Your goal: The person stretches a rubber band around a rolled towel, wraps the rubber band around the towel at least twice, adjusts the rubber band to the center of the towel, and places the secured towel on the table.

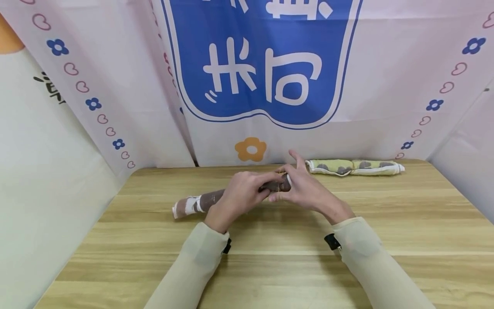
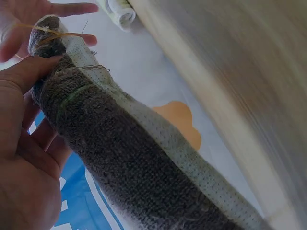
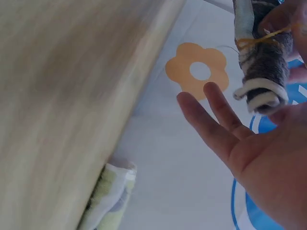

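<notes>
Occupying the centre of the head view: one brown rolled towel [image 1: 210, 198], slanted, its pale-patterned end to the left, the other end between the hands. Whether its underside touches the worktop at the left end cannot be told. A pale edge strip runs along its length.

Item: yellow band [image 3: 261, 40], thin, looped around the roll near its right-hand end; a strand pulls out toward the right hand, apparently under tension, which would press the layers together.

Item: left hand [image 1: 243, 189], thumb and fingers pinching the roll close to the band; the grip likely keeps the towel from unwinding and steadies that end.

Item: right hand [image 1: 308, 186], around the tip of the roll. In the right wrist view two fingers [image 3: 206, 124] stand straight and spread, seemingly kept out of the band's way; whether the thumb and remaining fingers pinch the band or merely carry it, cannot tell.

Item: green rolled towel [image 1: 333, 166], grey-spotted, white-edged, lying right of centre along the far edge, tied around its middle, perhaps set there to leave working room.

Item: worktop [image 1: 247, 266], wood-grained, beneath all.

Item: printed backdrop [image 1: 216, 146], upright behind the worktop, bearing a blue panel and an orange flower.
</notes>
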`<move>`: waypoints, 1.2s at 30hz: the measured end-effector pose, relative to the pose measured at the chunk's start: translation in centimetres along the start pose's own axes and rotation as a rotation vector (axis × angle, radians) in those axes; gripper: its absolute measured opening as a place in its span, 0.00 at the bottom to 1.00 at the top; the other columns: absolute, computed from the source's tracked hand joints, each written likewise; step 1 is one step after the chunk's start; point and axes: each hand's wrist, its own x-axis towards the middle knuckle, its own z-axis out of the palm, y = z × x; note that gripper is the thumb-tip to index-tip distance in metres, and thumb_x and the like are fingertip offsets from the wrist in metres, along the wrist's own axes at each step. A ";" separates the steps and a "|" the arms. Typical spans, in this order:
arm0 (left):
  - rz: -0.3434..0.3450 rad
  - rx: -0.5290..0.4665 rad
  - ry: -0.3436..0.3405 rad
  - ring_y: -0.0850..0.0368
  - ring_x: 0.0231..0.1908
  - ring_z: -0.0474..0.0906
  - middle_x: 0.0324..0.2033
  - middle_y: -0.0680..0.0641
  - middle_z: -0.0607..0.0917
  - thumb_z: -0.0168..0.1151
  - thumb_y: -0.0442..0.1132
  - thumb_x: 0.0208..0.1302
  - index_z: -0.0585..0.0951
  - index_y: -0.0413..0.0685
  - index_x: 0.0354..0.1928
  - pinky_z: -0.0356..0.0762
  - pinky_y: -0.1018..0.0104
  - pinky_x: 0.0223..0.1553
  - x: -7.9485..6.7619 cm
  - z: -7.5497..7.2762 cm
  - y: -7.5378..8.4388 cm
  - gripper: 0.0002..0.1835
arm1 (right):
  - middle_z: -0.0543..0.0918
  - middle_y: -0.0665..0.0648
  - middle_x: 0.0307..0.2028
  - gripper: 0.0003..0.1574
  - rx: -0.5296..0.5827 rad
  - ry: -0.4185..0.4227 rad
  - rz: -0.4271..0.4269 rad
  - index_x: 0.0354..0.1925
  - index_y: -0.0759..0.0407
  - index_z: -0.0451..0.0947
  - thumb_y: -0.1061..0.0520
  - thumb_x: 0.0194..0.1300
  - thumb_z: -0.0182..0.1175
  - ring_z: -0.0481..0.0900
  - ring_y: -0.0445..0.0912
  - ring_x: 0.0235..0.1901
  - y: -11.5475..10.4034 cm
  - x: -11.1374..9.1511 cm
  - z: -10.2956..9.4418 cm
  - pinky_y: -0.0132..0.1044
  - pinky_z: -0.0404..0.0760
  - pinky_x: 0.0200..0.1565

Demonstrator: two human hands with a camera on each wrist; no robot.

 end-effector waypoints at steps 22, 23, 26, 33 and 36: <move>-0.010 -0.165 0.119 0.61 0.28 0.75 0.31 0.52 0.86 0.69 0.24 0.58 0.85 0.47 0.35 0.76 0.67 0.31 -0.3 0.5 -1.3 0.10 | 0.40 0.60 0.85 0.54 -0.291 0.034 0.023 0.76 0.34 0.72 0.33 0.54 0.81 0.83 0.67 0.53 1.5 0.4 -0.2 0.49 0.82 0.31; -0.018 -0.191 0.133 0.60 0.28 0.75 0.31 0.52 0.86 0.69 0.24 0.57 0.85 0.46 0.35 0.76 0.67 0.31 -0.3 0.5 -1.3 0.10 | 0.41 0.60 0.85 0.53 -0.270 0.033 0.026 0.75 0.34 0.73 0.33 0.55 0.81 0.83 0.67 0.54 1.6 0.4 -0.1 0.50 0.83 0.32; -0.056 -0.299 0.161 0.60 0.28 0.76 0.31 0.51 0.86 0.68 0.23 0.58 0.85 0.45 0.35 0.76 0.67 0.31 -0.3 0.5 -1.3 0.10 | 0.50 0.62 0.83 0.46 -0.203 0.048 0.010 0.73 0.38 0.76 0.36 0.59 0.79 0.82 0.68 0.57 2.1 0.5 0.3 0.59 0.85 0.42; -0.243 -0.571 0.240 0.57 0.30 0.79 0.33 0.49 0.87 0.65 0.22 0.63 0.86 0.44 0.36 0.80 0.65 0.31 -0.4 0.6 -1.5 0.10 | 0.78 0.64 0.65 0.35 -0.107 0.113 0.028 0.65 0.64 0.79 0.44 0.68 0.67 0.83 0.61 0.56 2.2 0.9 1.3 0.58 0.82 0.56; -0.335 -0.609 0.272 0.56 0.33 0.82 0.35 0.49 0.88 0.65 0.22 0.63 0.86 0.44 0.37 0.81 0.65 0.34 -0.3 0.4 -1.4 0.10 | 0.83 0.61 0.56 0.27 -0.038 0.131 0.056 0.58 0.63 0.82 0.46 0.70 0.63 0.85 0.55 0.48 1.6 0.9 1.2 0.52 0.84 0.49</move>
